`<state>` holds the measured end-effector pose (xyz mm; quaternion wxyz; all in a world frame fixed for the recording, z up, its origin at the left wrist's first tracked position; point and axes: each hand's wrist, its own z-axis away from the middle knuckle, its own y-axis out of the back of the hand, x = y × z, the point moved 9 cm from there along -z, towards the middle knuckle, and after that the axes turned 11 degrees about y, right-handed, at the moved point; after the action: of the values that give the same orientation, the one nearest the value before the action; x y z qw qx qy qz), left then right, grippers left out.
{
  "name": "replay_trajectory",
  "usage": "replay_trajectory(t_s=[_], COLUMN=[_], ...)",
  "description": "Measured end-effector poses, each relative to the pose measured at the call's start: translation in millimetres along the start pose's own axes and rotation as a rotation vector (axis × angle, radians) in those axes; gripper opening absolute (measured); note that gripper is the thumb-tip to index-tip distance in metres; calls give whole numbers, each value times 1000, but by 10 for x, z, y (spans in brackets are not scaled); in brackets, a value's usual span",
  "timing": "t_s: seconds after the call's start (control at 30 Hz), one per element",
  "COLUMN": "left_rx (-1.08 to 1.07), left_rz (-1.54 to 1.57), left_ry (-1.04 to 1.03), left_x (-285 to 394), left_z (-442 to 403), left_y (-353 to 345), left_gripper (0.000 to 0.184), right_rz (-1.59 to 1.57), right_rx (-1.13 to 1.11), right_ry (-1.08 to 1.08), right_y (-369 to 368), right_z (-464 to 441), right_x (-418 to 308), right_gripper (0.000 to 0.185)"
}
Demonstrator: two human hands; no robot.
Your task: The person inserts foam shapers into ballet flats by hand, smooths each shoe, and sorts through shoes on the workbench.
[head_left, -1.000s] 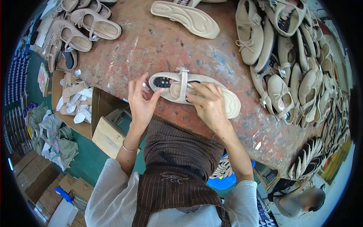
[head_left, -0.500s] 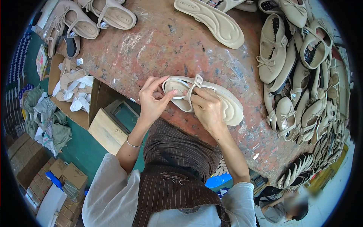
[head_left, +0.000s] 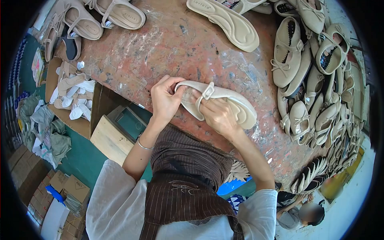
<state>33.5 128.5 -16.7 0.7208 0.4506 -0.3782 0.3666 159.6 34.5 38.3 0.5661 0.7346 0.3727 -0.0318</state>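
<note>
A beige strapped shoe (head_left: pixel 236 96) lies on the worn reddish table (head_left: pixel 140 52), its heel toward the left. My left hand (head_left: pixel 166 98) pinches the heel rim between thumb and fingers. With its fingers reaching into the opening beside the buckled strap, my right hand (head_left: pixel 218 114) presses on the insole (head_left: pixel 188 96). Part of the insole is hidden under my fingers. A padded, light insole pair (head_left: pixel 230 26) rests farther back on the table.
Finished-looking shoes (head_left: pixel 116 14) stand at the back left. Many beige shoes (head_left: pixel 288 56) are heaped along the right. A carton (head_left: pixel 96 108) of insole pieces sits left, near a wooden stool (head_left: pixel 114 140). Another person (head_left: pixel 292 218) is at the lower right.
My left hand has moved from beside the heel onto its rim. My right fingers have reached into the shoe, where the dark inner sole is now covered. The view has shifted slightly.
</note>
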Motion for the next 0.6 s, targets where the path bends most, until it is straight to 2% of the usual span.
replay_trajectory(t_s=[0.1, 0.2, 0.33, 0.43, 0.47, 0.57, 0.6], left_rx=[12, 0, 15, 51, 64, -47, -111], left_rz=[-4, -28, -60, -203, -274, -437, -497], left_ry=[0, -15, -59, -124, -161, -210, -206], left_x=[41, 44, 133, 270, 344, 267, 241], left_z=[-49, -73, -66, 70, 115, 582, 785], left_y=[31, 13, 37, 70, 60, -97, -206], left_gripper=[12, 8, 5, 5, 6, 12, 15], right_rz=[-98, -171, 185, 263, 227, 94, 413], right_rx=[-118, -250, -154, -105, -70, 185, 303], right_ry=[58, -126, -247, -282, -225, -353, -444], right_y=[-102, -152, 123, 173, 205, 640, 825], right_z=[-20, 7, 173, 148, 170, 452, 560], right_x=[11, 85, -51, -123, -111, 70, 93], right_gripper=[39, 38, 34, 32, 31, 34, 31])
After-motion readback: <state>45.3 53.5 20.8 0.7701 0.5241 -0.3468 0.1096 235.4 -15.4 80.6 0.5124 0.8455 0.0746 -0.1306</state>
